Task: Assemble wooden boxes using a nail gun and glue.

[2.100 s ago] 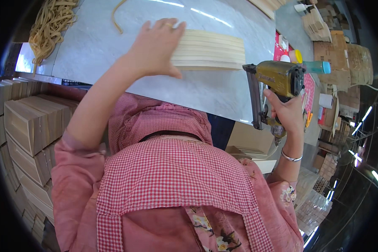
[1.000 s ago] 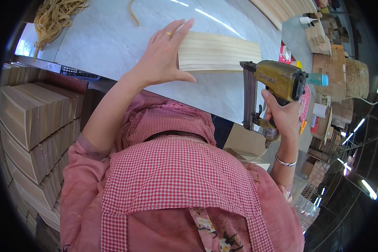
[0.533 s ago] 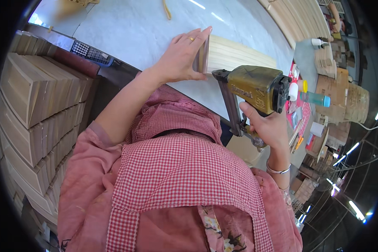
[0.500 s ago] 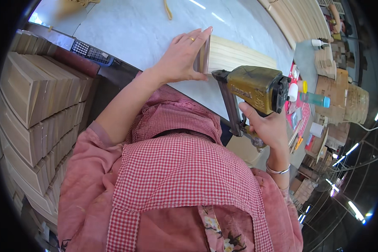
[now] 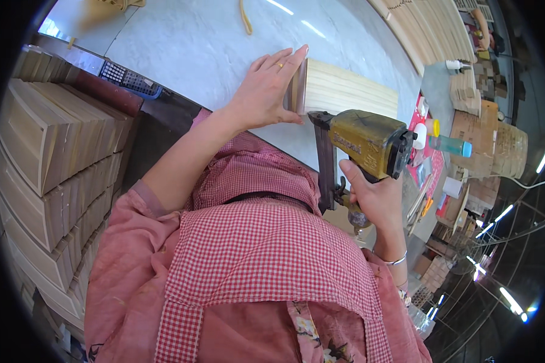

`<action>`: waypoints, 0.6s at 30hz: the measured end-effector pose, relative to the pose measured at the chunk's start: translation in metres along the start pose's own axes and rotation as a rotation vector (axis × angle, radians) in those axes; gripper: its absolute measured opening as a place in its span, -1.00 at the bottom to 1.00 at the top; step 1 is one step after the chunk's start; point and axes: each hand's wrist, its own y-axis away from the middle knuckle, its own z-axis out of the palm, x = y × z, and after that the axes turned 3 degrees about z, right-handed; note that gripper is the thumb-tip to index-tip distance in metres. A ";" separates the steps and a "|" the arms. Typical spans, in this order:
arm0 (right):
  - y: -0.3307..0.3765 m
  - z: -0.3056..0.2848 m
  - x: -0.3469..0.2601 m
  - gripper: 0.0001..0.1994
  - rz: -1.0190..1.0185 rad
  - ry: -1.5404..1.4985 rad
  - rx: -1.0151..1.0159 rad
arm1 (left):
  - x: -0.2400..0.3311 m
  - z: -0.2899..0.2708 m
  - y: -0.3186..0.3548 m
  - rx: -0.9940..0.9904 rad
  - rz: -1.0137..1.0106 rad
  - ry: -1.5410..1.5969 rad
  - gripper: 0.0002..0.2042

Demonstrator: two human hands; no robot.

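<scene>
My left hand (image 5: 265, 91) spans the left end of a pale, box-like wooden piece (image 5: 351, 88) with a darker brown end. Its thumb lies at the near edge and its fingers reach to the far one, gripping that end between them. A brass-coloured nail gun (image 5: 366, 139) with a black nose and magazine is in my right hand (image 5: 375, 196), fingers wrapped round the handle. The gun's nose sits at the near left corner of the wood, close to my left thumb; whether it touches is not clear.
The wood lies on a pale marbled tabletop (image 5: 194, 54). Wooden panels are stacked at the left (image 5: 54, 127) and long boards at the far right (image 5: 427, 30). A teal bottle (image 5: 451, 145) lies right of the gun. A blue basket (image 5: 130, 80) stands at the left table edge.
The nail gun has shifted slightly nearer to me, and its handle has swung a little to the left. My left hand keeps its hold on the wood. The whole view has moved slightly.
</scene>
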 end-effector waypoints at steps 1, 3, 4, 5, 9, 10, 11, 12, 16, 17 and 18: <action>-0.003 -0.002 0.001 -0.69 -0.095 0.002 -0.007 | 0.000 0.000 0.001 -0.007 -0.002 -0.004 0.21; -0.006 -0.005 -0.002 -0.70 -0.196 0.010 -0.018 | 0.000 -0.001 0.001 -0.006 -0.010 -0.010 0.21; -0.009 -0.007 -0.006 -0.70 -0.197 0.035 -0.021 | 0.001 -0.001 0.002 0.002 -0.017 0.003 0.20; -0.013 -0.008 -0.010 -0.70 -0.198 0.060 -0.023 | 0.002 -0.002 0.002 0.011 -0.025 0.017 0.19; -0.026 -0.008 -0.026 -0.69 -0.205 0.108 -0.036 | 0.003 -0.001 0.003 0.029 -0.038 0.027 0.18; -0.030 -0.007 -0.029 -0.68 -0.206 0.102 -0.039 | 0.003 0.000 0.003 0.024 -0.032 0.012 0.18; -0.033 -0.006 -0.032 -0.68 -0.206 0.095 -0.043 | 0.002 0.001 0.003 0.017 -0.026 -0.002 0.19; -0.036 -0.005 -0.033 -0.67 -0.204 0.088 -0.046 | 0.002 0.001 0.003 0.009 -0.019 -0.015 0.20; -0.043 -0.007 -0.036 -0.66 -0.185 0.141 -0.057 | 0.001 0.000 0.003 0.012 -0.017 -0.027 0.20; -0.045 -0.008 -0.036 -0.65 -0.177 0.158 -0.058 | 0.001 0.000 0.003 0.012 -0.014 -0.029 0.20; -0.046 -0.008 -0.037 -0.65 -0.174 0.158 -0.060 | 0.001 -0.001 0.003 0.009 -0.015 -0.028 0.20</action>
